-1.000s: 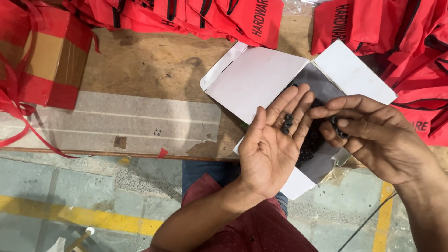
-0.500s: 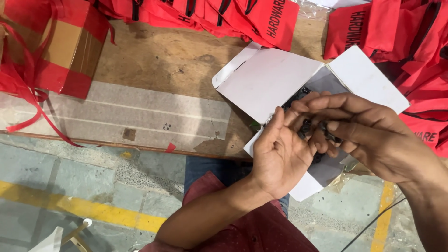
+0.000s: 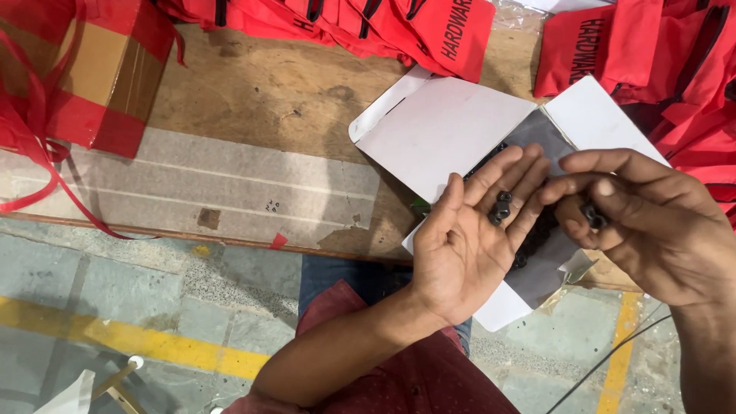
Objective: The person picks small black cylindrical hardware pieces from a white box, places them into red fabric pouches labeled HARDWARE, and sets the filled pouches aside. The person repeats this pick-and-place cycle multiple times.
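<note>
Palm up, my left hand (image 3: 469, 249) lies flat and wide over the open white box (image 3: 452, 134), with a few small black nuts (image 3: 501, 208) resting on its fingers. My right hand (image 3: 652, 226) sits just beside it, fingers curled narrow, pinching one more black nut (image 3: 592, 215) between thumb and fingertips. More dark pieces lie in the grey bottom of the box under my hands. Box rests on the wooden desk (image 3: 268, 92). Red fabric bags (image 3: 383, 23) are piled along the far edge, and a cardboard carton (image 3: 100, 69) with red tape stands at the left.
</note>
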